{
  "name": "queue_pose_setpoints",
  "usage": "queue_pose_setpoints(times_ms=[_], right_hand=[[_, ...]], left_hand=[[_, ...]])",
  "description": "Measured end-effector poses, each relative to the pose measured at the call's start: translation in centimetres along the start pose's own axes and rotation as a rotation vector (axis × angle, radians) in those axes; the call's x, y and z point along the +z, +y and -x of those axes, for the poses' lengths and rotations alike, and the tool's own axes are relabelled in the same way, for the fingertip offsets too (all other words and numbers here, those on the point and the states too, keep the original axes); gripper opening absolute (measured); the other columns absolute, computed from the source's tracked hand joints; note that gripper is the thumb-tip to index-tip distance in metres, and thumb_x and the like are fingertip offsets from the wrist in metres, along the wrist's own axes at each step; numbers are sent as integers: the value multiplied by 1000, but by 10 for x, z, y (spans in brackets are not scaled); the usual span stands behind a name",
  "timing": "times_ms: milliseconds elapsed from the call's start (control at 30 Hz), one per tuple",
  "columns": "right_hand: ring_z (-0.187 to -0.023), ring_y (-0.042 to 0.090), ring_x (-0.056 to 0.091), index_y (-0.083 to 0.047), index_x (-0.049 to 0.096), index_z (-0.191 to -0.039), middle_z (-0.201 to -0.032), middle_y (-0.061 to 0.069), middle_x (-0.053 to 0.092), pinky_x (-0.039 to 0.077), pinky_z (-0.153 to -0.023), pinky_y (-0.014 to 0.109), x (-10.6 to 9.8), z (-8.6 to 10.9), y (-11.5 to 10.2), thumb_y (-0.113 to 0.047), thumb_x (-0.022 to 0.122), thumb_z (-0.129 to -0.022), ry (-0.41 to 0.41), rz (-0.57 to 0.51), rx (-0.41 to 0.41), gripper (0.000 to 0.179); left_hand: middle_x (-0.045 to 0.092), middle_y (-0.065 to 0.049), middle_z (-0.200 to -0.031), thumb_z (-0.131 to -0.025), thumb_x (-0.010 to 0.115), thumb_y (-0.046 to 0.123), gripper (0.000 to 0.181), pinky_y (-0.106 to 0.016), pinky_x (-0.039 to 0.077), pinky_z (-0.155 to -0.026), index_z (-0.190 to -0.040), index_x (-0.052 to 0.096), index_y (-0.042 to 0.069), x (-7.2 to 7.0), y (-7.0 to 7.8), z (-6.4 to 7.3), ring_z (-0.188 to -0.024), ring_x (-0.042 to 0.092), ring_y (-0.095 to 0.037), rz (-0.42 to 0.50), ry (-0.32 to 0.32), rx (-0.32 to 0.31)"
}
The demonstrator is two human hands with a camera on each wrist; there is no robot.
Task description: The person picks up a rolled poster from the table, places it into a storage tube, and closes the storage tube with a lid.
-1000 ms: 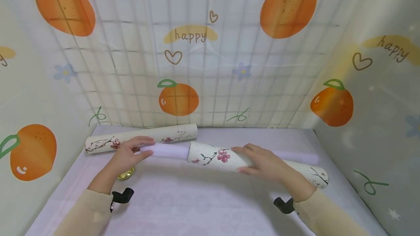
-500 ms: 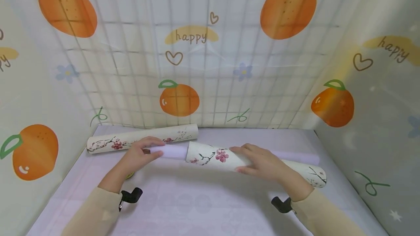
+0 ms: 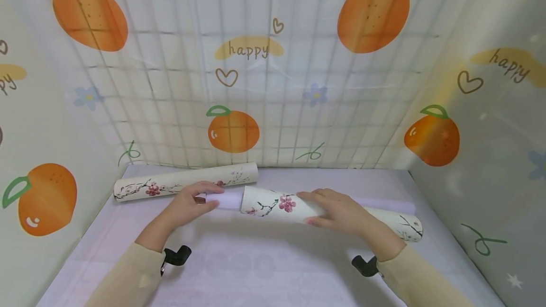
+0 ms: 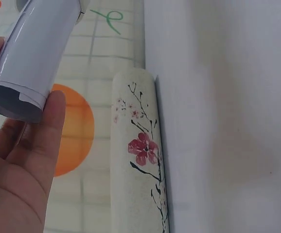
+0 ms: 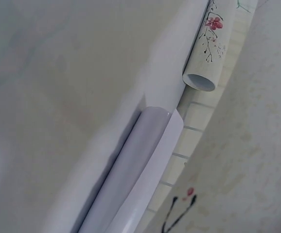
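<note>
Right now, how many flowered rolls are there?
2: one roll lies at the back left of the table; the right hand grips the other roll.

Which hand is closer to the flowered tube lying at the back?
The left hand is just in front of the back tube; the right hand is farther right, holding the other flowered tube.

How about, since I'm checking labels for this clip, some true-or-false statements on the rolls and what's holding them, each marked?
1. The left grip holds a lilac roll. True.
2. Only one roll is being held. False: the right grip also holds the front flowered roll.
3. The lilac roll reaches into the front flowered roll. True.
4. A flowered roll stands upright. False: the rear flowered roll lies on the table.
5. A second lilac roll rests there too. True.
</note>
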State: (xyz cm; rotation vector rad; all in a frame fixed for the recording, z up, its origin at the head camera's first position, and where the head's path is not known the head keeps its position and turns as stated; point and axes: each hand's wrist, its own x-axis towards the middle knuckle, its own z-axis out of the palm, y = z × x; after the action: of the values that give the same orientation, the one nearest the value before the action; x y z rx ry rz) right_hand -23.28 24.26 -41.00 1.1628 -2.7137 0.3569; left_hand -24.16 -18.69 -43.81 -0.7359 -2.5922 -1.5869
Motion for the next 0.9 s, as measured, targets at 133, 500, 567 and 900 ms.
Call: queue_pose_setpoints(times_ms=[133, 500, 567, 900], right_hand=[[-116, 18, 60, -30, 48, -148, -124, -6, 64, 53, -92, 45, 2, 0, 1, -56, 67, -90, 0, 1, -3, 66], [-112, 15, 61, -32, 49, -148, -121, -6, 64, 54, -90, 43, 4, 0, 1, -57, 67, -90, 6, -6, -8, 65], [-112, 15, 61, -32, 50, -148, -121, -7, 64, 54, -90, 43, 3, 0, 1, -57, 67, -90, 9, -7, -9, 65], [-113, 18, 61, -30, 49, -148, -123, -3, 64, 54, -90, 47, 0, -1, 0, -55, 68, -90, 3, -14, -13, 66]], left_hand=[[62, -5, -133, -90, 77, 20, 31, -38, 54, -95, -120, 73, 15, 3, 2, -1, -125, 55, -26, -2, -13, -15], [53, -10, -147, -91, 76, 19, 38, -26, 54, -92, -126, 69, 7, 14, 5, -3, -136, 48, -30, 55, -28, -43], [51, -11, -148, -92, 75, 20, 39, -29, 55, -92, -128, 68, 9, 14, 5, -3, -133, 51, -31, 66, -31, -49], [55, -9, -145, -93, 73, 23, 40, -33, 54, -96, -132, 66, 18, 6, 1, 3, -125, 58, -28, 119, 14, -31]])
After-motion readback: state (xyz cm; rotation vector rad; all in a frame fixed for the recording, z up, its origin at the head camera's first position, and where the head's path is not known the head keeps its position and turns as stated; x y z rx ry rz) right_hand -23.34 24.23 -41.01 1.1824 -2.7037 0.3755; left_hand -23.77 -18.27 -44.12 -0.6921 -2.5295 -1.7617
